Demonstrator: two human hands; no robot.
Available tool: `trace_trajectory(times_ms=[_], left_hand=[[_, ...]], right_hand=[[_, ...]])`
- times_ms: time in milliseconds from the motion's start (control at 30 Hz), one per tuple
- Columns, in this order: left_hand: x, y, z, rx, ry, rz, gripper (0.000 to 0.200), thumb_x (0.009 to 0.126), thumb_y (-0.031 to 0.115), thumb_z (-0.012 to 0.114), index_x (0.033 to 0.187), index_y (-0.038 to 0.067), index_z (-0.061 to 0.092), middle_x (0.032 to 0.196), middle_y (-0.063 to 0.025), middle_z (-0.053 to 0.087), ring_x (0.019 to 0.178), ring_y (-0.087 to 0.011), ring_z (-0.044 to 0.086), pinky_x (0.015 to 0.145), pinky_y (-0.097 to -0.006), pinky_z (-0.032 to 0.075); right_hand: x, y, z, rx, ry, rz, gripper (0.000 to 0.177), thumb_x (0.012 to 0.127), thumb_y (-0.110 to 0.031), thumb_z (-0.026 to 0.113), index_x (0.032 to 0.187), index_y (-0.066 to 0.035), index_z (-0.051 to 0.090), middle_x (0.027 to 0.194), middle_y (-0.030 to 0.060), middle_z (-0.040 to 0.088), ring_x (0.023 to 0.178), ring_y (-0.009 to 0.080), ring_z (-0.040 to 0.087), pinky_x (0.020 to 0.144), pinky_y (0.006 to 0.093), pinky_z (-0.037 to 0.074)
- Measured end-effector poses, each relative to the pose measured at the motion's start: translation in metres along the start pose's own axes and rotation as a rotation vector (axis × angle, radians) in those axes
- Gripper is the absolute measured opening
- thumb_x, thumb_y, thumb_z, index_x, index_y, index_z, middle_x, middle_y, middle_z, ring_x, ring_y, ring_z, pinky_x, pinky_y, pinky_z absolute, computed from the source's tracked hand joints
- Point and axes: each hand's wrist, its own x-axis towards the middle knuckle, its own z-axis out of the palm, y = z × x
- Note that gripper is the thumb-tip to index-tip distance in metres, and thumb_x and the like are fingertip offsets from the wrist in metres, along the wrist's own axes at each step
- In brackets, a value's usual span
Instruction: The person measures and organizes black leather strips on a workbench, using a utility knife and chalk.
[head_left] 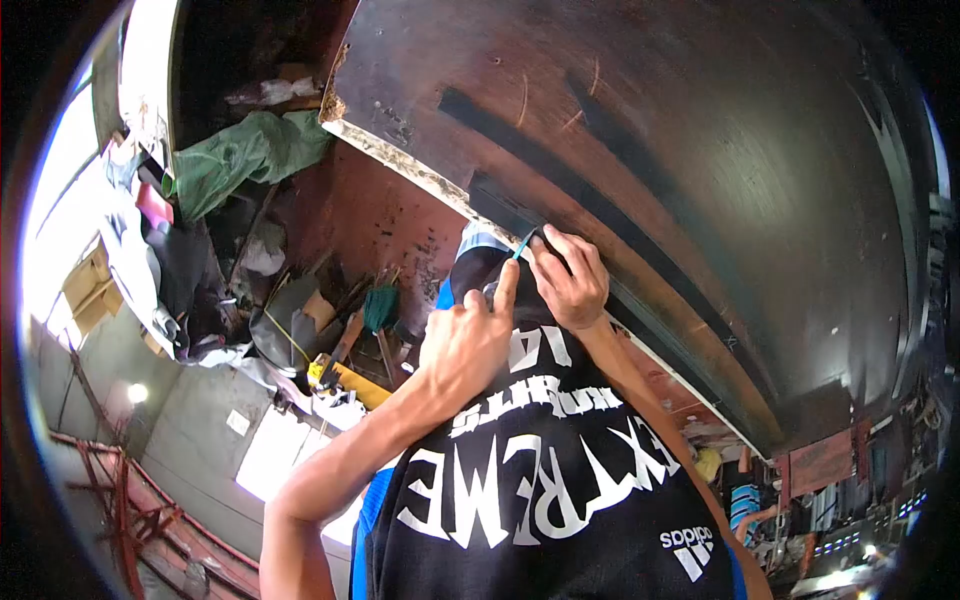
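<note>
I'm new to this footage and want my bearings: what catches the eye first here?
A big dark panel fills the upper right, with black strips running across it. At centre, the left hand and right hand meet at its lower edge, a small teal strip between them. On the left, a green cloth lies above clutter.

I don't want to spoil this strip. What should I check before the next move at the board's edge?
1. Right hand on the black strip: ok, fingers rest on it at the edge.
2. Left hand close by: ok, forefinger points at the strip.
3. Thin teal piece between the hands: cannot tell what it is or who holds it.
4. Strip flat on the board: cannot tell under the hands.
5. Floor below: not ok, tools and scraps lie there.
</note>
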Motion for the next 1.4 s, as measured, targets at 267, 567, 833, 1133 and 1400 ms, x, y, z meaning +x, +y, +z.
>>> trace_trajectory(times_ms=[267,567,833,1133,1400], left_hand=[[-0.005,-0.025,0.038,-0.061,0.261,0.068,0.078,0.078,0.006,0.062,0.152,0.010,0.038,0.080,-0.0177,0.062,0.056,-0.0310,0.066,0.048,-0.0417,0.054],[-0.004,-0.054,0.082,-0.199,0.554,0.187,0.077,0.078,0.000,0.062,0.150,0.021,0.045,0.071,-0.0092,0.054,0.054,-0.0265,0.061,0.046,-0.0402,0.051],[-0.010,-0.041,0.055,-0.198,0.435,0.104,0.073,0.078,0.004,0.063,0.147,0.021,0.048,0.078,-0.0192,0.063,0.062,-0.0330,0.068,0.051,-0.0426,0.053],[-0.003,-0.063,0.091,-0.377,0.537,0.189,0.078,0.082,-0.001,0.064,0.151,0.030,0.044,0.073,-0.0116,0.052,0.058,-0.0312,0.059,0.055,-0.0436,0.053],[-0.020,-0.047,0.068,-0.264,0.477,0.112,0.072,0.083,0.007,0.064,0.149,0.029,0.044,0.080,-0.0170,0.060,0.057,-0.0334,0.065,0.049,-0.0444,0.053]], right_hand=[[0.005,0.000,0.007,-0.046,0.052,-0.024,0.013,0.078,-0.007,0.079,0.090,-0.007,0.073,0.107,0.0060,0.070,0.091,0.0219,0.066,0.078,0.0306,0.056],[0.000,-0.006,0.005,-0.071,0.070,0.000,0.019,0.074,-0.007,0.081,0.091,-0.010,0.074,0.106,0.0029,0.070,0.089,0.0224,0.064,0.076,0.0323,0.054],[-0.004,-0.002,0.010,-0.084,0.088,-0.035,0.023,0.073,-0.006,0.080,0.095,-0.009,0.073,0.108,0.0045,0.069,0.090,0.0235,0.063,0.077,0.0338,0.054],[-0.005,-0.003,0.009,-0.087,0.098,-0.027,0.023,0.073,-0.008,0.080,0.095,-0.010,0.074,0.108,0.0030,0.069,0.090,0.0228,0.063,0.077,0.0331,0.054],[-0.003,-0.004,0.008,-0.088,0.105,-0.037,0.022,0.073,-0.006,0.080,0.094,-0.009,0.074,0.105,0.0035,0.069,0.086,0.0224,0.063,0.075,0.0321,0.055]])
